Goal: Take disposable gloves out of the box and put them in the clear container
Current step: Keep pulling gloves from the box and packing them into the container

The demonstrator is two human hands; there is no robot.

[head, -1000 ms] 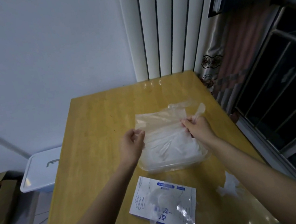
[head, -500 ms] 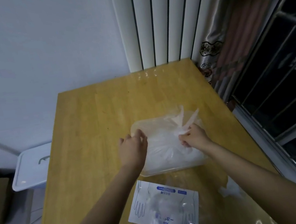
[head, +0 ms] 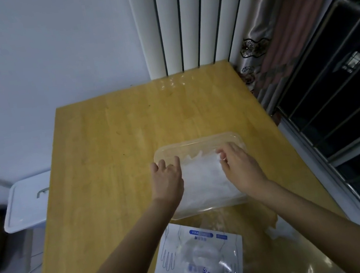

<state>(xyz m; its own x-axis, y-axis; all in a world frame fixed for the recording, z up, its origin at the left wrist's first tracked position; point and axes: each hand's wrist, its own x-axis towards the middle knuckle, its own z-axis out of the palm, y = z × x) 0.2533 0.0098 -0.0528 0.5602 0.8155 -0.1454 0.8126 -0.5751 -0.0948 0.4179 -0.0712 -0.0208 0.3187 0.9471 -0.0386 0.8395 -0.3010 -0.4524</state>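
The clear container (head: 198,141) sits mid-table and holds a pile of thin translucent gloves (head: 203,177). My left hand (head: 168,180) rests at the container's left side, its fingers lying forward and pressing on the pile. Over the right side, my right hand (head: 240,167) has its fingertips bent down and pinching the top glove. The flat white and blue glove box (head: 199,259) lies near the front edge, with a glove poking from its opening.
The wooden table (head: 109,170) stands against a white wall and a ribbed radiator (head: 180,19). A loose glove (head: 279,231) lies right of the box. A white lidded bin (head: 27,201) stands on the floor at the left, and window bars run along the right.
Both hands held a glove stretched above the container, then lowered it. The glove now lies down inside on the pile, with both hands low over it.
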